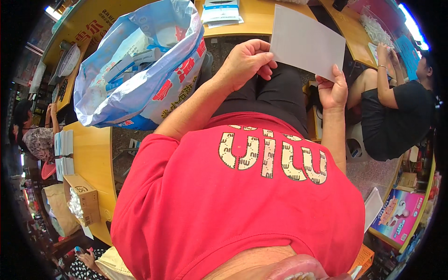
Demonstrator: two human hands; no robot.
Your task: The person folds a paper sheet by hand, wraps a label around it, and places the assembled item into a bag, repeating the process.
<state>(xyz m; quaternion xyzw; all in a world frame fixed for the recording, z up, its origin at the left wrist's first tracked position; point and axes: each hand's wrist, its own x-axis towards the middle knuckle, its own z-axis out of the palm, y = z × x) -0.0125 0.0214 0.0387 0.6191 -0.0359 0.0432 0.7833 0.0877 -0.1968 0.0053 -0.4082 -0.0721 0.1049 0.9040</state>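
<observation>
A plain white rectangular card (308, 42) is held tilted above my lap. My left hand (252, 63) is closed at its lower left edge, thumb and forefinger pinching it there. At the lower right corner my right hand (333, 87) grips the card, thumb on the near face and the other fingers partly hidden behind it. Just left of my left forearm stands a large blue and white woven plastic bag (140, 109), its mouth wide. Inside lie flat blue and white printed packets (135, 60). Whether the card is one sheet or several, I cannot tell.
Ahead, a yellow wooden table (256, 18) carries blue and white printed sleeves (221, 11). A left-hand table has stacked white cards (65, 165) and a cardboard box (83, 198). One person (396, 102) sits close on my right, another (37, 135) at far left.
</observation>
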